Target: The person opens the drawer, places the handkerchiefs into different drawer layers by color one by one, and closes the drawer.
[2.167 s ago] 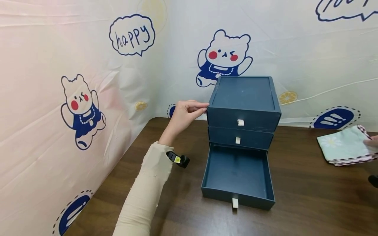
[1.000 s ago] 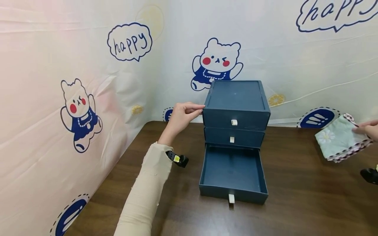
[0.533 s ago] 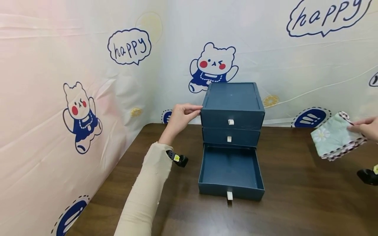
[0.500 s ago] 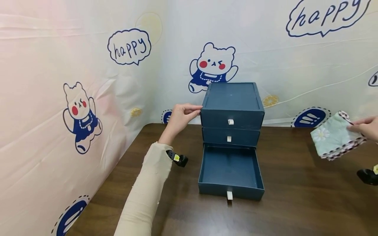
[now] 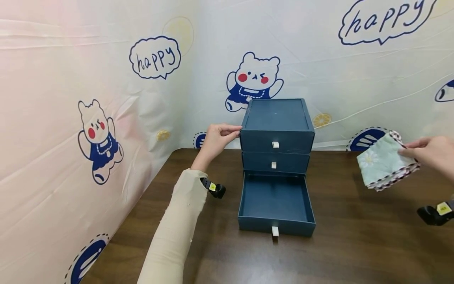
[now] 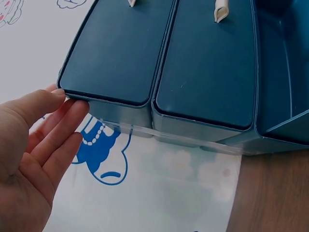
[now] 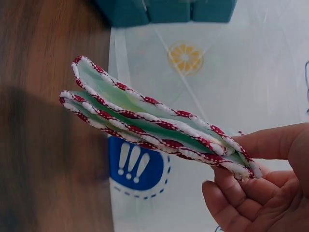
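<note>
A dark blue drawer cabinet (image 5: 278, 114) stands on the table, three drawers high with small white pull tabs. Its bottom drawer (image 5: 276, 197) is pulled out and bare inside; the upper two are closed. My left hand (image 5: 215, 142) pinches the cabinet's upper left front corner, thumb and fingertips touching it; the left wrist view shows the thumb at the front edge and fingers by the side. Off to the cabinet's right, my right hand (image 5: 430, 154) pinches a folded pale green cloth (image 5: 383, 161) with a flower and checked trim, held above the table. The right wrist view shows the folded cloth's layers (image 7: 159, 121) edge-on.
Brown wooden table (image 5: 347, 244) runs under the cabinet and forward of it. A printed fabric backdrop (image 5: 198, 79) with bears and lettering hangs behind and at the left. Each wrist carries a black camera.
My right hand has come leftward into view, raising the cloth off the table and bringing it nearer the cabinet. The head view has shifted a little. The left hand stays at the cabinet corner.
</note>
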The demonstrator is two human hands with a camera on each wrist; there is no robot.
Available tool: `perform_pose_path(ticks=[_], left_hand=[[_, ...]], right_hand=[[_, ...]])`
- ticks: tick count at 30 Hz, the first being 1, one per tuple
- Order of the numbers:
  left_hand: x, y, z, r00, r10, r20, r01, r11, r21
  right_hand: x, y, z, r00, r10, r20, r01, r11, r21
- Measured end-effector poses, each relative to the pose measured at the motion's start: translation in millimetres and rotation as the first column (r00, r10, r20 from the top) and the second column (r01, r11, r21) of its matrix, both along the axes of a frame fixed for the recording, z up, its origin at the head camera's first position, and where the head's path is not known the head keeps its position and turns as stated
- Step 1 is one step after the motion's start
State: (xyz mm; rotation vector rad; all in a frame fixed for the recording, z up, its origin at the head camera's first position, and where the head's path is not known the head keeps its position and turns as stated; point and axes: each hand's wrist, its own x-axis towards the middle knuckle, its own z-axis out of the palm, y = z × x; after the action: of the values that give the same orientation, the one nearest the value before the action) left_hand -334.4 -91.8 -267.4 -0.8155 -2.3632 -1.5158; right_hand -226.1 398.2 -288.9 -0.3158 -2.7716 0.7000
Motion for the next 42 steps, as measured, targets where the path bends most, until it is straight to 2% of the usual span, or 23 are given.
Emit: perform_pose_path(ticks=[2,12,24,29,33,42], left_hand=[[-4.5,-0.5,-3.8,1.000,0.002,0.001,-0.002,1.000,-0.003],[-4.9,-0.8,-3.3,1.000,-0.008,0.009,0.008,1.000,-0.012],[-6.2,-4.0,-0.6,1.000,-0.016,0.002,0.016,1.000,-0.018],[-6.0,-4.8,-0.5,1.000,-0.015,0.001,0.015,1.000,-0.011],[-7.7,-3.8,-1.8,1.000,-0.023,-0.008,0.023,1.000,-0.005],[-9.0,-2.8,-4.7,1.000,-0.024,0.000,0.024,1.000,0.001]], right_hand=[[1.4,-6.3,0.4,1.000,0.026,0.001,-0.026,1.000,0.013],[8.2,-35.2,9.3,0.983,0.182,-0.033,-0.182,0.983,0.001],[15.5,-69.0,20.1,0.971,0.232,-0.060,-0.235,0.971,-0.052],[20.2,-80.6,20.2,0.957,0.281,-0.067,-0.287,0.954,-0.093],[24.3,-88.7,19.2,0.954,0.295,-0.043,-0.298,0.948,-0.108],[28.9,-107.7,16.2,0.937,0.345,-0.049,-0.348,0.925,-0.152]])
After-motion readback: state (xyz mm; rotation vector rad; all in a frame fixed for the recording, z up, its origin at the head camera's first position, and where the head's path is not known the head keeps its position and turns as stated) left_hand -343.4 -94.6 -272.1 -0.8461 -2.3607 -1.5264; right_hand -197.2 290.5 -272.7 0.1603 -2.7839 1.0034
